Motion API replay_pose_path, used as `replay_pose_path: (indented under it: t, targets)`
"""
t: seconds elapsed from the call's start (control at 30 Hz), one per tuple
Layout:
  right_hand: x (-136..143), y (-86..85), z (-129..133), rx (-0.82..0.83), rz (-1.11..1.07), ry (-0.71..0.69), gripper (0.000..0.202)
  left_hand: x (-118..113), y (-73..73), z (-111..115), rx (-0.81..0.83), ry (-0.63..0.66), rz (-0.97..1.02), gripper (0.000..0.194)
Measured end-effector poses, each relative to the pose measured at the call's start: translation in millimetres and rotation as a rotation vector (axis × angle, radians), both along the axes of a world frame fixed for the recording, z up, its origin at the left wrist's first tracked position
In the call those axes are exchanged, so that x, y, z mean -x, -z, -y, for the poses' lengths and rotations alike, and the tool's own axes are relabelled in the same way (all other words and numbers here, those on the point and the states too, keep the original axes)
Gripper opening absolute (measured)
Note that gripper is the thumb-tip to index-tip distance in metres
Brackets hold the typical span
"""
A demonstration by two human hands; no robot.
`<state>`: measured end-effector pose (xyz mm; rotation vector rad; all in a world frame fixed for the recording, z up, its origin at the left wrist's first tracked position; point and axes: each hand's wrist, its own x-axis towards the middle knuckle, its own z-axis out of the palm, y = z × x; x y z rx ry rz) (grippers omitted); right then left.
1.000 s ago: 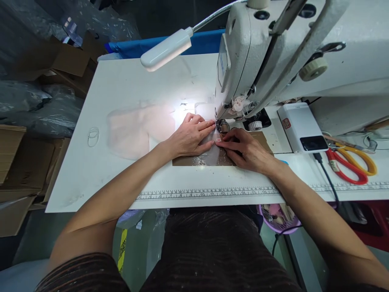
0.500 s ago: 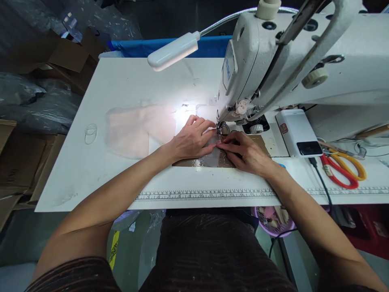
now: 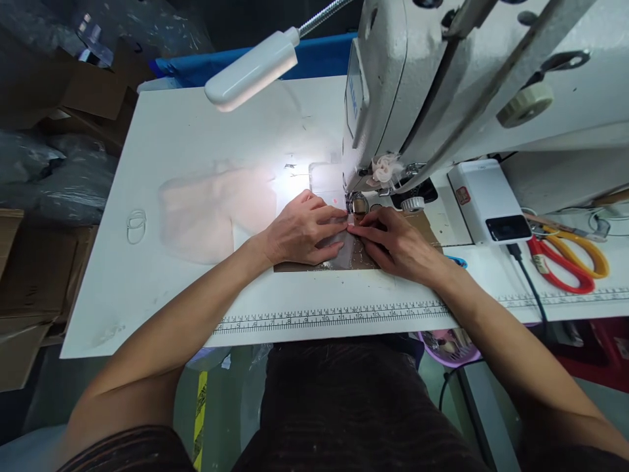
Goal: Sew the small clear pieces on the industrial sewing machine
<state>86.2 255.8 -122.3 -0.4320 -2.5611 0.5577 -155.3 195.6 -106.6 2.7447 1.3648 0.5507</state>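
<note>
My left hand (image 3: 305, 229) lies palm down with its fingers stretched out over a strip of sheer pale fabric (image 3: 345, 254), left of the presser foot (image 3: 350, 204). Just in front of that foot, my right hand (image 3: 399, 241) pinches the fabric's edge between thumb and forefinger, its other fingers curled below. Both hands rest on a shiny brown sheet (image 3: 361, 262) on the bed of the white sewing machine (image 3: 376, 98). The needle tip is too small to make out. Another sheer, skin-toned piece of fabric (image 3: 196, 216) spreads flat to the left.
A lamp (image 3: 253, 71) lights the sewing spot from above. Thin white loops (image 3: 136, 227) lie at the table's left. On the right are a white power bank (image 3: 486, 200) with a cable, red-handled scissors (image 3: 560, 265) and yellow-handled scissors (image 3: 582, 252). A printed ruler (image 3: 324, 317) runs along the front edge.
The head view has shifted slightly, so the machine looks larger. My left fingers have drawn back a little from the presser foot. My right hand keeps its pinch close to it.
</note>
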Motion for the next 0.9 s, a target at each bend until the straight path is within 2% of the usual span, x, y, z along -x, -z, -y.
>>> replay_pose_path:
  t: [0.17,0.4,0.5,0.67,0.77,0.9]
  targets:
    - [2,3.3,3,-0.016,-0.007,0.04,0.037,0,1.7,-1,-0.03,-0.049,-0.022,0.028]
    - [-2,-1.8,0,0.084,-0.014,0.086,0.035,-2,0.0,-2,-0.018,-0.137,-0.064,0.028]
    - [-4,-8.0,-3,0.135,-0.024,0.144,0.036,4,-7.7,-3,-0.029,-0.108,-0.071,0.03]
    - [-5,-15.1,-6,0.172,-0.102,0.211,0.033,14,-32.2,-2,-0.053,-0.14,0.0,0.029]
    - [-3,-14.0,-5,0.194,-0.155,0.242,0.031,10,-36.5,4,0.048,-0.038,-0.017,0.024]
    - [-1,-15.0,-6,0.227,-0.11,0.238,0.029,1,-22.0,11,0.177,0.098,0.107,0.018]
